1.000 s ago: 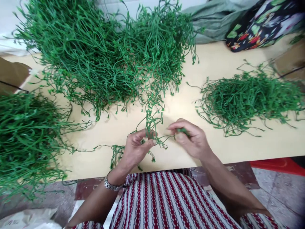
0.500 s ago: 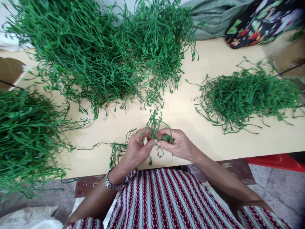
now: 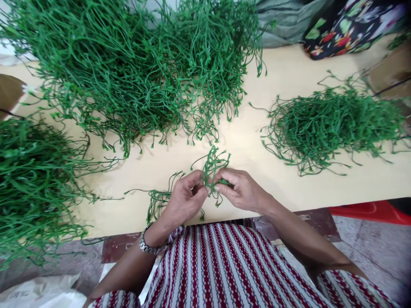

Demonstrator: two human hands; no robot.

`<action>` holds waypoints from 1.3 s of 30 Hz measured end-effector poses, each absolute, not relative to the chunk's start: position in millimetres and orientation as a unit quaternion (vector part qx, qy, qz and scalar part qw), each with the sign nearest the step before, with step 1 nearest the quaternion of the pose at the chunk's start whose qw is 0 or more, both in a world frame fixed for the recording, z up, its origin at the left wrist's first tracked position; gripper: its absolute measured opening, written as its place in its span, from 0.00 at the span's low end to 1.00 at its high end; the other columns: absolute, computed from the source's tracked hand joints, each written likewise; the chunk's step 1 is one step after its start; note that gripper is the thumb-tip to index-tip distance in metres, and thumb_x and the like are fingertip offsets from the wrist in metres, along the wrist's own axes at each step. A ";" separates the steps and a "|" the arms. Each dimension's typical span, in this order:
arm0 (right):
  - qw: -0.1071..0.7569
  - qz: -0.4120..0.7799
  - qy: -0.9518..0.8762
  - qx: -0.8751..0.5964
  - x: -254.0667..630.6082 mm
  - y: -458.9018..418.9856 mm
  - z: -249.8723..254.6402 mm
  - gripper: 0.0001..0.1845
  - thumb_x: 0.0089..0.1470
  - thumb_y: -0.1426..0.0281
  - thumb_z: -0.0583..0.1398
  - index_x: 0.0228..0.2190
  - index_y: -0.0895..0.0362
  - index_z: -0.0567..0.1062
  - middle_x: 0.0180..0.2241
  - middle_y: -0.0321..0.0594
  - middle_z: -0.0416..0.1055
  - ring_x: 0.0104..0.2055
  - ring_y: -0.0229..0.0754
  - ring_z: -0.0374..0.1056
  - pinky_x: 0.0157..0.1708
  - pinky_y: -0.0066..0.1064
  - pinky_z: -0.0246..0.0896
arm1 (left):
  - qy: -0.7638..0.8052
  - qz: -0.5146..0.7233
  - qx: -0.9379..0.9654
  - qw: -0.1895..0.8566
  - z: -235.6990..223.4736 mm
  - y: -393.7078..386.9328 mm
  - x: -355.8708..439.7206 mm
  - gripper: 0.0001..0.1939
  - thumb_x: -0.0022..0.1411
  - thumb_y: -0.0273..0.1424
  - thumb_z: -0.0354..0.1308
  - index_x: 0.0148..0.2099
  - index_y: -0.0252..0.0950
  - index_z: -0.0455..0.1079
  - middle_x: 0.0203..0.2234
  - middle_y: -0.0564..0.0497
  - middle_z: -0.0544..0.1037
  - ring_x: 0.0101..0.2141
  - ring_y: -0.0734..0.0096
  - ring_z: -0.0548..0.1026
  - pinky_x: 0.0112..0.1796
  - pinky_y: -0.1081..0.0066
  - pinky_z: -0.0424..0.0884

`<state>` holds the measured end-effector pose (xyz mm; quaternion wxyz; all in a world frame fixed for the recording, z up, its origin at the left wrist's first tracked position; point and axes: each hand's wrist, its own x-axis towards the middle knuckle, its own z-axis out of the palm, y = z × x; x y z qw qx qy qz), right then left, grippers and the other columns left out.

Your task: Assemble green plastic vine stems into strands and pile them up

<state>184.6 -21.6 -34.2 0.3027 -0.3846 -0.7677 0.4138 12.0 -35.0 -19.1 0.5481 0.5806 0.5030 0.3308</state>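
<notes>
My left hand and my right hand meet near the front edge of a pale wooden table. Both pinch a small bunch of thin green plastic stems whose tips stick up between the fingers. A few more loose stems trail on the table beside my left wrist, which wears a metal watch.
A large heap of green stems fills the far left and middle. Another heap lies at the left edge and a flatter pile at the right. Floral fabric and a grey bag sit behind. A red object shows under the table.
My right hand has come left to meet the left one. The small bunch has come free of the big heap and is now gathered upright between both hands.
</notes>
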 end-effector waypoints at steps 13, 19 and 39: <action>0.305 0.283 -0.862 -0.288 184.1 -36.8 -37.9 0.11 0.56 0.74 0.48 0.30 0.60 0.70 0.26 0.39 0.70 0.31 0.39 0.65 0.30 0.31 0.63 | 0.387 0.199 0.538 0.722 -19.5 -25.9 -2.9 0.16 0.48 0.33 0.62 0.18 0.31 0.61 0.14 0.59 0.53 0.18 0.82 0.50 0.19 0.77 0.48; 0.277 0.335 -0.875 -0.214 189.3 -30.6 -31.6 0.13 0.55 0.75 0.49 0.26 0.58 0.70 0.22 0.36 0.67 0.26 0.36 0.62 0.27 0.28 0.59 | 0.364 0.208 0.439 0.795 -25.8 -35.4 3.7 0.17 0.44 0.32 0.64 0.15 0.32 0.58 0.13 0.59 0.54 0.17 0.83 0.49 0.19 0.77 0.48; 0.431 0.605 -0.564 -0.361 239.3 -14.0 -18.1 0.10 0.58 0.63 0.52 0.32 0.57 0.64 0.29 0.36 0.65 0.20 0.30 0.63 0.20 0.24 0.58 | 0.489 0.281 0.475 0.676 -6.7 -18.1 -15.2 0.15 0.48 0.36 0.61 0.18 0.33 0.65 0.12 0.55 0.60 0.16 0.80 0.56 0.17 0.76 0.52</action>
